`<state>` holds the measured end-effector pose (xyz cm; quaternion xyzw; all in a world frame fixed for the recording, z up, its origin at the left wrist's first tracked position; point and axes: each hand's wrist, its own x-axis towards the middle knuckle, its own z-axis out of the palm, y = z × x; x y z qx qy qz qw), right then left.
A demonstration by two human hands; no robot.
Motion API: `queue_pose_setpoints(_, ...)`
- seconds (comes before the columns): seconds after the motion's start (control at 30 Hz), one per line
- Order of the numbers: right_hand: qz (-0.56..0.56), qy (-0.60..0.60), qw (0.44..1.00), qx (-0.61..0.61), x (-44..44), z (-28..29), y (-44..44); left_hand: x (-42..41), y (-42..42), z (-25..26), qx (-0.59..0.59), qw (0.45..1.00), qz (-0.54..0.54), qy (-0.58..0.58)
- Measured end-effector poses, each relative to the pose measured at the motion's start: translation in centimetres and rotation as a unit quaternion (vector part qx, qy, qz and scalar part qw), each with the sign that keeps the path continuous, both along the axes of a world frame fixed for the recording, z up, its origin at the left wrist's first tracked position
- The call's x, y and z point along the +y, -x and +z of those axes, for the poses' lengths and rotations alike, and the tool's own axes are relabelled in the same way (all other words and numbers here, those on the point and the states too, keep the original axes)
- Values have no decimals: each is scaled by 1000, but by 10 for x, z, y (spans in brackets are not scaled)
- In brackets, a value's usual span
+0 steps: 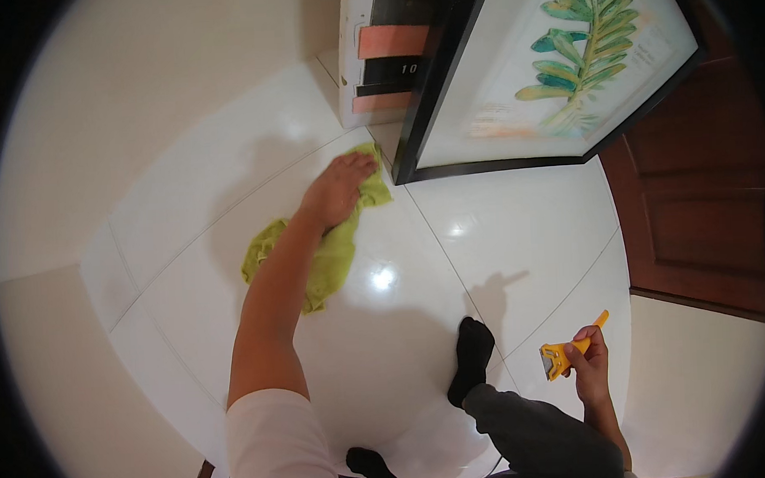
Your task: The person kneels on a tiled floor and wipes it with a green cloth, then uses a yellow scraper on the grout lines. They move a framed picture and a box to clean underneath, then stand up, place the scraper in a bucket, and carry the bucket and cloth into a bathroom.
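Note:
My left hand (339, 188) bears down on a yellow-green cloth (338, 259), its fingers close together over the cloth's upper end. The cloth lies crumpled on the glossy white tile floor (414, 244), and my forearm hides part of it. Lower right, my right hand (588, 361) grips the handle of a yellow scraper (554, 361), holding it above the floor. The scraper's metal blade end points left, while the tip of its handle sticks out past my fingers.
A black-framed leaf picture (572, 74) stands just beyond my left hand, beside a white panel (351, 69) with dark and pink blocks. A brown wooden door (704, 209) is at right, and a cream wall (163, 101) at left. My black-socked foot (472, 356) rests between my hands.

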<state>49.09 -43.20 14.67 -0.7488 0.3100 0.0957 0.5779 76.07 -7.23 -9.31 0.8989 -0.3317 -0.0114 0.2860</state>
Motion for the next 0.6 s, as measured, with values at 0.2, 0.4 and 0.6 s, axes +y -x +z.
queue_pose_setpoints(0.2, -5, -37, 999, -10, 10, 1, -8, -11, 62, 16, 40, 999, 3, -20)
queue_pose_setpoints(0.4, 49, -41, 998, -7, 25, 4, -16, -42, 135, 32, 84, 990, -74, -88)
queue_pose_setpoints(0.6, 251, -138, 957, -38, 129, -56, -93, -37, 220, 26, 95, 991, -83, -47)
